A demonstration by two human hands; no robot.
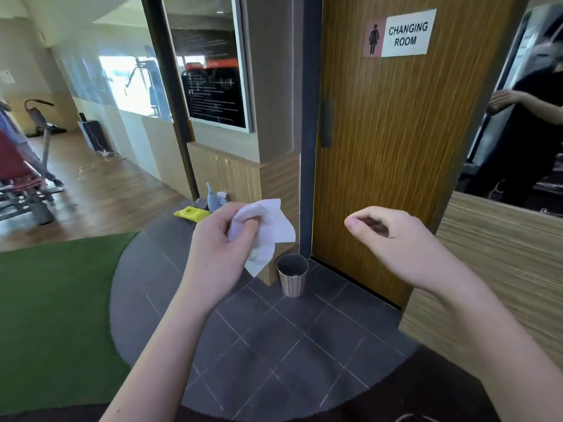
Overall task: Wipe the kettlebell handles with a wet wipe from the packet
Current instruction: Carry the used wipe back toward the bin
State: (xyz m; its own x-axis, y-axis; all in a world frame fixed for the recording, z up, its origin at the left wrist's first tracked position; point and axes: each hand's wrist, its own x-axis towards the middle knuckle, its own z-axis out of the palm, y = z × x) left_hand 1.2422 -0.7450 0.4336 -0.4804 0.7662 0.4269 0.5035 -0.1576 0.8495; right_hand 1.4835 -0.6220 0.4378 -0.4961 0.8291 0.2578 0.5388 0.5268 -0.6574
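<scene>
The wet wipe (265,229) was held bunched in the left hand (219,248), fingers curled round it, its loose end hanging down above the small bin (292,274); no kettlebell was seen, so its direction could not be told; the right hand (393,242) was held loosely curled and empty, level with the left; the yellow packet (192,213) lay on the floor behind.

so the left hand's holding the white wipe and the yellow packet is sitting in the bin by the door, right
Not quite. The head view shows the left hand holding the white wipe, but the yellow packet lies on the floor by the bottles, not in the bin.
</scene>
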